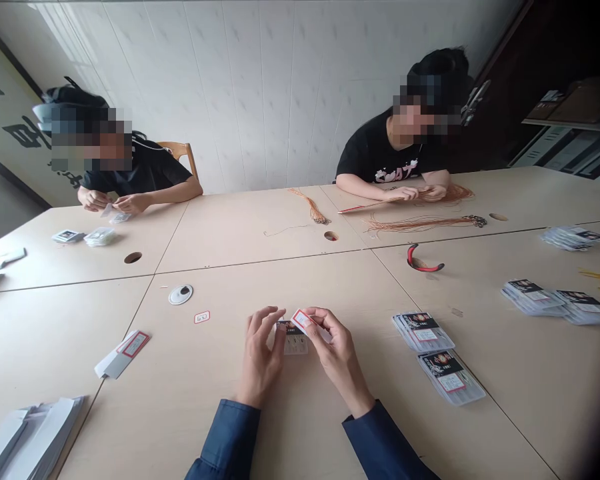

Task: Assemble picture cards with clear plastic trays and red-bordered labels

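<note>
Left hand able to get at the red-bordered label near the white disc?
Likely yes: nothing visible stands between the left hand and the label, though that hand is at the plastic case.

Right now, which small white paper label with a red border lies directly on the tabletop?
The red-bordered label beside the round white disc; others are in the right hand, on white strips or on clear plastic boxes.

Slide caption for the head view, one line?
Left hand at a small case, right hand holding a red-bordered label.

The right hand (339,343) holds a red-bordered label (302,321).
</note>
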`<state>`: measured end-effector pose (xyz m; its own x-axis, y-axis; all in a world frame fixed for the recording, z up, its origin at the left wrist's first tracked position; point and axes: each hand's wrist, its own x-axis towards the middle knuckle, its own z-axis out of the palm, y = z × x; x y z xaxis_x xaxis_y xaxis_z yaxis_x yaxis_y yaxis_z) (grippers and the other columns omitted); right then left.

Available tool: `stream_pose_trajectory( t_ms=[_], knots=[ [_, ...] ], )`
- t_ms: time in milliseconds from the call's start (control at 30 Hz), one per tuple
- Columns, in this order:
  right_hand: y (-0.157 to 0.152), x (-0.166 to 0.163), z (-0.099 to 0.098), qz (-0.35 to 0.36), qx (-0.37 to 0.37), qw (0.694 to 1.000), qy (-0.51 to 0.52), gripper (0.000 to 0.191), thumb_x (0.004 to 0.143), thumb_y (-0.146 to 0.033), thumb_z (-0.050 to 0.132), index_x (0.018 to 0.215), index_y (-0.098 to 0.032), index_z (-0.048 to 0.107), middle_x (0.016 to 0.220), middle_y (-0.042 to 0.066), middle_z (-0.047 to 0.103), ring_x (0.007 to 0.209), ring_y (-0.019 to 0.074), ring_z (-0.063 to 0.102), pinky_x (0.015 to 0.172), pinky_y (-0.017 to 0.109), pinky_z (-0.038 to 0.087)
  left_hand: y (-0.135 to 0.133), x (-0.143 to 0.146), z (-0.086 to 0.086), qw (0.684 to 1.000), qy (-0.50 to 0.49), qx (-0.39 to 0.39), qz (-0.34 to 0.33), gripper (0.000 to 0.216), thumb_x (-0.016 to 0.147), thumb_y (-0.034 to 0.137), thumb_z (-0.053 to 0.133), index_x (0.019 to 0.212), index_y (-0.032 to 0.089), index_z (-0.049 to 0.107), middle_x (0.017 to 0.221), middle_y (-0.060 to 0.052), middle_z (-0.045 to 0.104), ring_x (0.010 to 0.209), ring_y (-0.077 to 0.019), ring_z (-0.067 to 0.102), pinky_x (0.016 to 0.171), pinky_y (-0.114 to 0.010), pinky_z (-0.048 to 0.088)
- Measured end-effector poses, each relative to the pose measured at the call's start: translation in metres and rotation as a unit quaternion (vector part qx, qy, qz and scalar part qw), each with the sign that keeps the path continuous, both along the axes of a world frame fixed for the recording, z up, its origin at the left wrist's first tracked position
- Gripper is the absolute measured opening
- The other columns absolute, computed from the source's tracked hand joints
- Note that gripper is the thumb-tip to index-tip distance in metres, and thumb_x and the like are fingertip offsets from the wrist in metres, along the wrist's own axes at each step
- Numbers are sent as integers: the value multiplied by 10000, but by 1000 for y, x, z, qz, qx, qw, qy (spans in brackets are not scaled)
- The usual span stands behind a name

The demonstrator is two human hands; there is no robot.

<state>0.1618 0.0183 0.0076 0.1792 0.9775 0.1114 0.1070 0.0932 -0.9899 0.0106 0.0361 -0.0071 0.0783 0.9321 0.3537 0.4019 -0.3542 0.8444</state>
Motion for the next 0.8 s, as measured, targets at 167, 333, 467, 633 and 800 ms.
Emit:
stream_pose_trajectory(
  t_ms=[167, 333, 467, 633, 800],
  knots=[
    [-3, -2, 7, 68, -18, 997, -10, 292, 868, -423, 585, 1001, -186, 693, 1021, 85, 704, 939, 234, 653, 816, 329, 529, -2, -1, 7, 990, -112, -88, -3, 136, 863, 333, 595, 813, 230, 669, 799, -28, 644, 786, -186, 550, 712, -289, 397],
    [-4, -4, 6, 39, -55, 996, 63, 490, 816, -463, 663, 1223, -199, 590, 895, 52, 692, 716, 170, 629, 665, 289, 521, 1, -1, 2, 951, -246, -178, -47, 211, 837, 390, 637, 813, 181, 630, 792, -23, 655, 712, -144, 551, 676, -257, 414],
    [-3, -4, 7, 59, -73, 985, 146, 449, 784, -464, 704, 1134, -194, 631, 893, 53, 689, 669, 142, 566, 606, 264, 474, -1, 0, 10, 921, -328, -200, -61, 233, 810, 394, 680, 844, 168, 634, 825, -30, 667, 756, -140, 593, 737, -258, 456],
    [-1, -5, 1, 59, -71, 977, 193, 295, 778, -445, 717, 915, -184, 694, 803, 34, 667, 652, 127, 514, 551, 236, 417, -2, -1, 15, 907, -341, -229, -88, 244, 794, 391, 699, 798, 160, 621, 702, 0, 625, 652, -106, 548, 655, -219, 425],
    [0, -6, -3, 47, -80, 971, 222, 287, 770, -445, 725, 883, -182, 707, 655, -6, 577, 596, 108, 472, 526, 221, 401, -1, -2, 11, 911, -312, -237, -127, 229, 831, 369, 659, 777, 151, 620, 659, -8, 619, 640, -110, 524, 647, -221, 399]
  ],
)
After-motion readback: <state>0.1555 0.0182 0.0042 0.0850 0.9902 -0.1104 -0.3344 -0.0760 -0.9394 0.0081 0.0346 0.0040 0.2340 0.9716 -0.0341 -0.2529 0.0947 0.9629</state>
